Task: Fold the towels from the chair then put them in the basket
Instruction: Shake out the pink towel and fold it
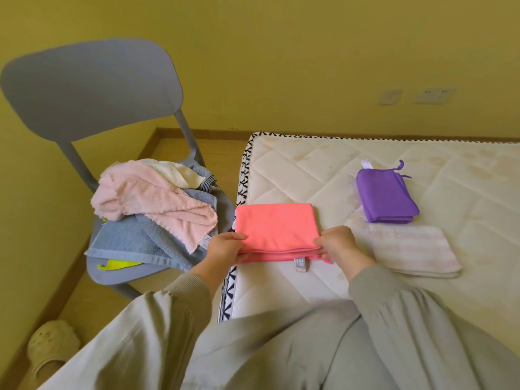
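The left hand (225, 247) and right hand (339, 243) each pinch a near corner of the folded coral towel (277, 229), which lies on the mattress (464, 198) edge. Right of it lie a striped towel (413, 250) and a purple towel (385, 199), both folded. More towels (152, 206) are heaped on the grey chair (90, 85).

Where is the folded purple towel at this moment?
In the head view, the purple towel lies folded on the mattress, to the right of the coral towel and just behind the striped towel.
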Demonstrator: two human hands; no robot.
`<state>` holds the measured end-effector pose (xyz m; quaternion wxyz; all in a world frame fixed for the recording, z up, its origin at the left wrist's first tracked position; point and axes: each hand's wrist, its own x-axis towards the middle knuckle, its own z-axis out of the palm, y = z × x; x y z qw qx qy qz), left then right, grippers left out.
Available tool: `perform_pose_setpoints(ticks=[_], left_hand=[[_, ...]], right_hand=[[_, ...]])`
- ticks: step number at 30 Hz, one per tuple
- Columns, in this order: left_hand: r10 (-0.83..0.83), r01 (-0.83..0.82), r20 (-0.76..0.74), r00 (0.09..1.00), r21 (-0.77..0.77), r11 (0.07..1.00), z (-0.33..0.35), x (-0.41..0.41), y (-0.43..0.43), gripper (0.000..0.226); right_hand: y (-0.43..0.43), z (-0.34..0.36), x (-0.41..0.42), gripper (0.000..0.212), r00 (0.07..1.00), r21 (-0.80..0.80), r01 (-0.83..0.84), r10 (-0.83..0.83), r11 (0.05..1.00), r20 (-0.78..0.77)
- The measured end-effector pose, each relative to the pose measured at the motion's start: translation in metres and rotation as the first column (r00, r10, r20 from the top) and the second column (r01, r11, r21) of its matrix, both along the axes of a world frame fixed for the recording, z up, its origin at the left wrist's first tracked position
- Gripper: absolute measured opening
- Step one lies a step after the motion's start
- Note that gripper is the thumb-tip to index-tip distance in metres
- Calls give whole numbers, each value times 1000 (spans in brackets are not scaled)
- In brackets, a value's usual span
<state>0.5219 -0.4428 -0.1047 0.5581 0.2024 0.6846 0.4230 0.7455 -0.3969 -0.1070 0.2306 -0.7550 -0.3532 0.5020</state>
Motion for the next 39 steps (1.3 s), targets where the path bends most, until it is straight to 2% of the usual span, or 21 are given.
perform_pose_setpoints(ticks=[2, 6, 11, 14, 16, 18, 20, 21, 23, 25, 28, 30, 33, 36, 39], left_hand=[[-61, 61, -95, 994, -11, 998, -3, -4, -2, 19], [-123, 136, -211, 970, 45, 990, -11, -9, -6, 22], [-230, 243, -418, 879, -24, 970, -28, -14, -8, 21], [-256, 281, -514, 819, -30, 959, -31, -14, -8, 21], [-309, 356, -646, 699, -61, 932, -30, -13, -9, 20], [-338, 394, -724, 601, -100, 914, -29, -13, -9, 18], [-285, 357, -730, 622, -60, 932, -27, -19, -5, 13], [-231, 318, -724, 650, -16, 948, -25, -22, -1, 12], [-138, 256, -709, 692, 62, 965, -24, -32, 10, 18], [-127, 259, -701, 702, 85, 962, -23, -41, 24, 30], [-217, 351, -715, 664, 42, 935, -28, -48, 44, 38], [-261, 418, -725, 637, 41, 907, -30, -48, 54, 39], [-295, 482, -741, 603, 44, 875, -32, -45, 70, 43], [-308, 493, -723, 618, 52, 868, -32, -41, 82, 49], [-298, 504, -737, 607, 68, 861, -34, -36, 90, 45]], right_hand=[[-3, -1, -1, 17, 998, -72, -61, 61, 996, 3], [-3, -1, -2, 16, 982, -48, -114, 120, 992, 143], [-7, -5, -4, 4, 907, -61, -262, 268, 963, 324], [-9, -7, -5, 13, 829, -86, -334, 336, 939, 446], [-11, -9, -9, 21, 766, -112, -362, 363, 926, 530], [-11, -8, -17, 30, 630, -89, -399, 343, 913, 697], [-8, -8, -32, 45, 498, 30, -501, 260, 865, 827], [-8, -6, -41, 52, 484, 113, -571, 222, 813, 847], [-6, -8, -60, 59, 495, 197, -689, 254, 697, 831], [-4, -15, -70, 67, 473, 148, -748, 364, 646, 802], [1, -34, -66, 77, 424, -5, -773, 522, 635, 740], [-1, -42, -60, 81, 401, -51, -783, 566, 620, 720], [-1, -49, -60, 82, 398, -43, -784, 555, 619, 730], [-2, -53, -61, 81, 397, -41, -782, 549, 622, 735], [0, -56, -60, 81, 401, -39, -782, 551, 622, 732]])
